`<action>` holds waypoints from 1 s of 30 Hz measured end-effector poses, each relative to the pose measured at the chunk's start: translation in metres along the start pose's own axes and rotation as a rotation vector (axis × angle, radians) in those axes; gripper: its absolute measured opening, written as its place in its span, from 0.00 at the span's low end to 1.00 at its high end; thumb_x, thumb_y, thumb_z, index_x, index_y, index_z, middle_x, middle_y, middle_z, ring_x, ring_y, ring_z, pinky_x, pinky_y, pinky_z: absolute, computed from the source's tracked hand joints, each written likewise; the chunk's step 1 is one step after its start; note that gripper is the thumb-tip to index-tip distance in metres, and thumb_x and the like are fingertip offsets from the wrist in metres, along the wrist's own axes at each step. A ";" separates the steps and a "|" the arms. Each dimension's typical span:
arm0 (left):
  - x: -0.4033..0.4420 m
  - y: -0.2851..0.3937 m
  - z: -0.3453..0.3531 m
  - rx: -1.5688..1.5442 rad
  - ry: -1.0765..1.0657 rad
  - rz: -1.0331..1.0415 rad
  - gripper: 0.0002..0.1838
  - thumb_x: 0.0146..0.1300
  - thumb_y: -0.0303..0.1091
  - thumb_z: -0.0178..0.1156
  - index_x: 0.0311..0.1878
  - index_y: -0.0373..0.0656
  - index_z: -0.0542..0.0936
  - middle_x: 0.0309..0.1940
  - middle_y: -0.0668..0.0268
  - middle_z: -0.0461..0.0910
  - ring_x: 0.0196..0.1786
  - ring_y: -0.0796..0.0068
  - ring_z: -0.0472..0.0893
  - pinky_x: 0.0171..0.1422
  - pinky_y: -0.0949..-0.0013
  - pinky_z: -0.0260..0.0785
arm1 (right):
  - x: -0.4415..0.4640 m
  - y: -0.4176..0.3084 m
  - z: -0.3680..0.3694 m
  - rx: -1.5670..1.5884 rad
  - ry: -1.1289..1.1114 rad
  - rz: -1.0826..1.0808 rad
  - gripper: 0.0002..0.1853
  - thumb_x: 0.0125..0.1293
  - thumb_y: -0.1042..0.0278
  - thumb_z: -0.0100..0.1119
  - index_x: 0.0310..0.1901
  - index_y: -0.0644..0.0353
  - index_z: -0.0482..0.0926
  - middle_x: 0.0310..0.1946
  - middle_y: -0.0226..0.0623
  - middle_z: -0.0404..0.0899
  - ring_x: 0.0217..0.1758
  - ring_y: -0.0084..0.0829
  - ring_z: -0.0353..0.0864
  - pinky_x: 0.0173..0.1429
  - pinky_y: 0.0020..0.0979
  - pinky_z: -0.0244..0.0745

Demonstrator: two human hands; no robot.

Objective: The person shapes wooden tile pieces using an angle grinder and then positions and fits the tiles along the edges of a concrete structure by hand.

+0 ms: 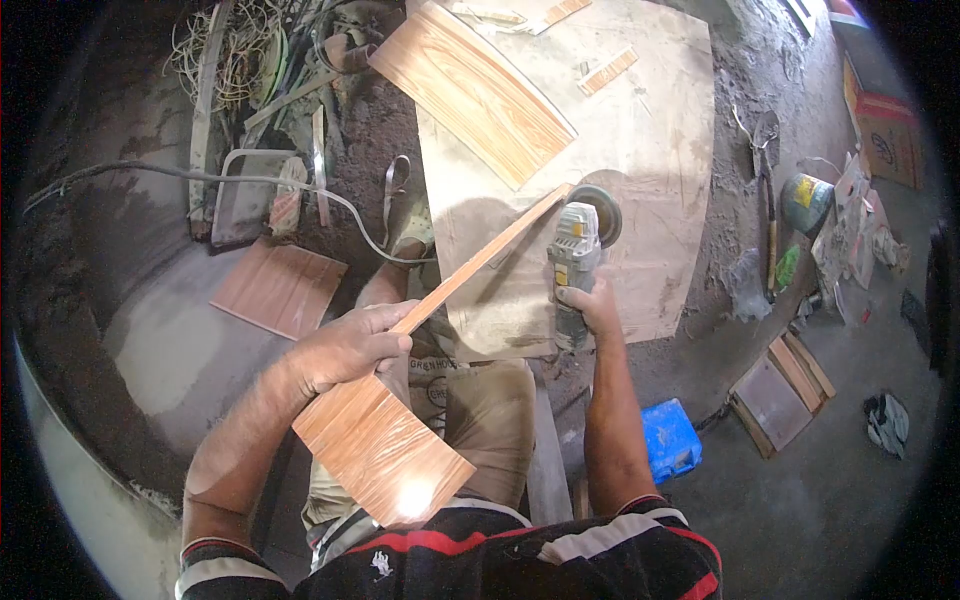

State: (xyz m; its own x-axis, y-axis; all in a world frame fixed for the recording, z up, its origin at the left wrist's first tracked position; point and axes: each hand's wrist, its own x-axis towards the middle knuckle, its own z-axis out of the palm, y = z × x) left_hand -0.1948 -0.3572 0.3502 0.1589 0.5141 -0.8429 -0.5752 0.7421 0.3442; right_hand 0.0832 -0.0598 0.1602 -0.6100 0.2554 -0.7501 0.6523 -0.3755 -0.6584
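My left hand (350,345) is closed around the near end of a narrow wood-grain tile strip (480,262), which slants up and right. A wider wood-grain tile piece (385,450) rests over my lap just below that hand; whether the hand also grips it is hidden. In my right hand (592,303) is an angle grinder (573,250), fingers wrapped round its body. Its round disc (601,215) sits beside the strip's far end; I cannot tell whether they touch. Beneath both lies a pale, dusty board (640,230).
A large wood-grain tile (475,90) and a small offcut (608,72) lie on the board. Left are another tile (280,287), a hacksaw (245,195) and a cable (330,190). A blue case (670,440), a bucket (806,203) and a carton (890,140) stand right.
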 end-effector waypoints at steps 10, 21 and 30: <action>0.000 -0.004 -0.001 -0.026 -0.004 0.001 0.39 0.75 0.45 0.63 0.84 0.44 0.62 0.33 0.80 0.69 0.35 0.86 0.67 0.39 0.78 0.61 | 0.003 0.001 -0.004 -0.009 -0.033 0.023 0.29 0.53 0.66 0.69 0.59 0.65 0.83 0.47 0.34 0.87 0.46 0.27 0.85 0.54 0.33 0.81; 0.005 -0.013 -0.003 -0.067 -0.010 -0.023 0.40 0.75 0.45 0.63 0.85 0.45 0.61 0.33 0.80 0.67 0.34 0.86 0.66 0.38 0.79 0.59 | -0.001 0.002 -0.009 -0.017 -0.027 -0.011 0.29 0.52 0.64 0.70 0.58 0.65 0.84 0.48 0.34 0.87 0.47 0.28 0.85 0.56 0.33 0.80; 0.001 -0.005 -0.001 0.007 0.004 -0.019 0.35 0.75 0.39 0.60 0.81 0.38 0.66 0.45 0.70 0.66 0.37 0.84 0.70 0.40 0.78 0.66 | 0.002 0.003 -0.010 -0.051 -0.027 0.008 0.28 0.54 0.66 0.69 0.59 0.65 0.84 0.49 0.34 0.87 0.48 0.28 0.86 0.54 0.33 0.81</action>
State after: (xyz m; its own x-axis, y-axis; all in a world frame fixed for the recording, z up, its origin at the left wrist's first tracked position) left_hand -0.1928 -0.3604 0.3469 0.1667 0.4978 -0.8511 -0.5664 0.7549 0.3306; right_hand 0.0878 -0.0516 0.1562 -0.6161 0.2283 -0.7539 0.6788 -0.3318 -0.6551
